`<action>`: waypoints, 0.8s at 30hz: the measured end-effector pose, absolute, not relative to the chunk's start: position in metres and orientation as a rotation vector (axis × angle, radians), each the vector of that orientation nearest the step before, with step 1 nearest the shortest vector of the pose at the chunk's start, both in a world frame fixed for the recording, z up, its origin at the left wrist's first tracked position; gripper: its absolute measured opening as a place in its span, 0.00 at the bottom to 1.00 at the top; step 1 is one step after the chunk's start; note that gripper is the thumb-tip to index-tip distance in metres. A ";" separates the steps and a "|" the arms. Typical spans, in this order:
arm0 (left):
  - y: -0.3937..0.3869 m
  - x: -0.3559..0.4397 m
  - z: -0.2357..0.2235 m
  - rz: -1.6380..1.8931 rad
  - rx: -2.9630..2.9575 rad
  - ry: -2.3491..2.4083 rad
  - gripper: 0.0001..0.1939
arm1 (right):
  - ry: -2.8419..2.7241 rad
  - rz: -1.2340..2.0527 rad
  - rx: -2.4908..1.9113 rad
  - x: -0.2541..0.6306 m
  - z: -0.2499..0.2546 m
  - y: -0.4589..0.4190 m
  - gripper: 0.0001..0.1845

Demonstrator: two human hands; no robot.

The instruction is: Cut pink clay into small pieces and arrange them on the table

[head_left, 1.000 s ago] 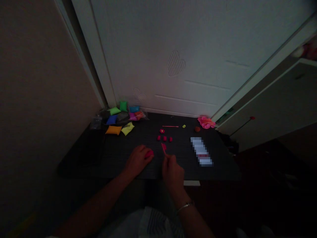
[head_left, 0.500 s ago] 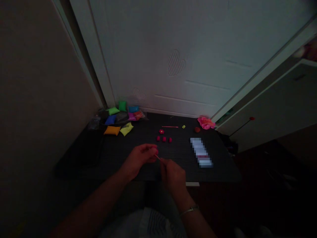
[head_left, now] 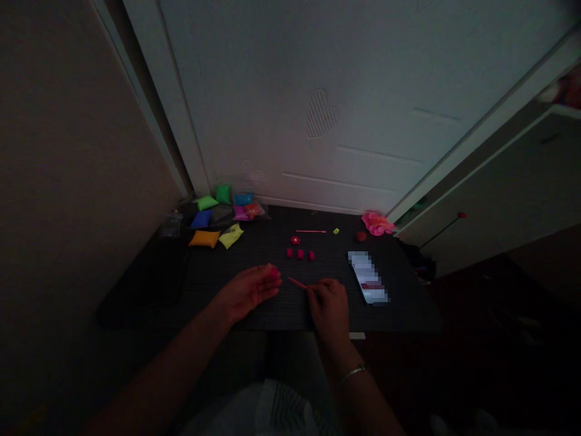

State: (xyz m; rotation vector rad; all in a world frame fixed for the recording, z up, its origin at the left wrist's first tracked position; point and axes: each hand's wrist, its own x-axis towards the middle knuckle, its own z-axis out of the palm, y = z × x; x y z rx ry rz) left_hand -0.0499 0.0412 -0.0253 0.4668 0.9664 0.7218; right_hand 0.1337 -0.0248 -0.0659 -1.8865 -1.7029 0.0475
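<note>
In my left hand, turned partly palm up, a small dark-pink clay piece rests at the fingertips. My right hand pinches a thin pink modelling stick, its tip pointing left toward the clay and apart from it. Beyond the hands lie three small pink clay lumps in a row. Just behind them is a little pink clay flower with a pale centre. A second pink modelling stick lies farther back, beside a small yellow piece.
Coloured clay packets, among them an orange packet and a yellow packet, lie at the back left of the dark table. A phone lies at right. Behind it are a brownish ball and a pink flower-like item.
My hands have moved apart. The stick has come away from the clay as my right hand shifted right, and my left hand has moved left and opened out somewhat.
</note>
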 end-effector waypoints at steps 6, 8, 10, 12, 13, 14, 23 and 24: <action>0.034 -0.047 -0.028 0.762 0.453 0.963 0.04 | -1.698 0.070 -1.950 0.132 -0.063 -0.024 0.15; 0.029 -0.044 -0.028 0.771 0.449 0.947 0.06 | -1.713 0.101 -1.807 0.124 -0.056 -0.025 0.24; 0.022 -0.041 -0.028 0.778 0.448 0.916 0.09 | -1.746 0.185 -1.628 0.114 -0.049 -0.025 0.30; 0.014 -0.037 -0.028 0.773 0.460 0.875 0.11 | -1.768 0.275 -1.506 0.106 -0.045 -0.024 0.29; 0.011 -0.035 -0.028 0.769 0.468 0.856 0.11 | -1.768 0.314 -1.473 0.102 -0.045 -0.023 0.24; 0.008 -0.033 -0.028 0.766 0.477 0.841 0.12 | -1.760 0.348 -1.450 0.100 -0.045 -0.023 0.19; 0.004 -0.031 -0.030 0.796 0.515 0.839 0.14 | -1.608 0.572 -1.409 0.097 -0.051 -0.022 0.12; 0.004 -0.031 -0.030 0.801 0.515 0.839 0.15 | -1.594 0.587 -1.403 0.097 -0.051 -0.022 0.10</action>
